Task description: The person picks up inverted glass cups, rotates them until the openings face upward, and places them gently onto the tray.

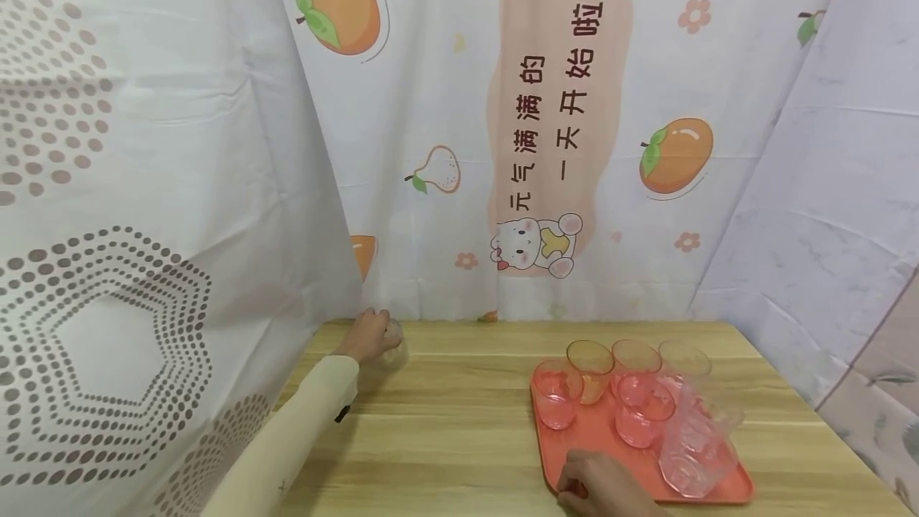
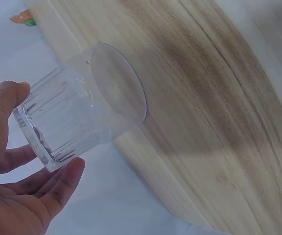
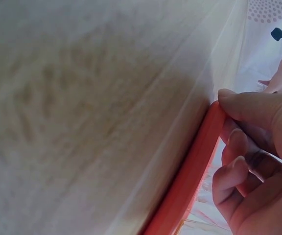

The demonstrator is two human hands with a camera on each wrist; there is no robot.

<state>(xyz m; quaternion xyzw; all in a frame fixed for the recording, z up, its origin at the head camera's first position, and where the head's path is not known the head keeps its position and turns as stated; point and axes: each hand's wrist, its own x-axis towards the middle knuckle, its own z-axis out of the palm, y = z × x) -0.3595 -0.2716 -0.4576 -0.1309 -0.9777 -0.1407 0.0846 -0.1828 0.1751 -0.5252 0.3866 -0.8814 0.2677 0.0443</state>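
At the far left corner of the table, my left hand (image 1: 368, 337) grips a clear cup (image 2: 82, 107) by its base. The cup is upside down, its wide mouth against the wood in the left wrist view. The thumb lies on one side of the base and the fingers on the other. My right hand (image 1: 603, 485) is at the near left corner of a red tray (image 1: 596, 449). In the right wrist view, the thumb and forefinger pinch the tray's edge (image 3: 195, 171), while the other fingers curl beside it.
Several see-through cups stand on the tray, among them a pink cup (image 1: 557, 401), an amber cup (image 1: 590, 373) and a red-tinted cup (image 1: 644, 420). A clear cup (image 1: 691, 465) lies tilted at the tray's right. Printed curtains (image 1: 431, 102) border the wooden table (image 1: 452, 421).
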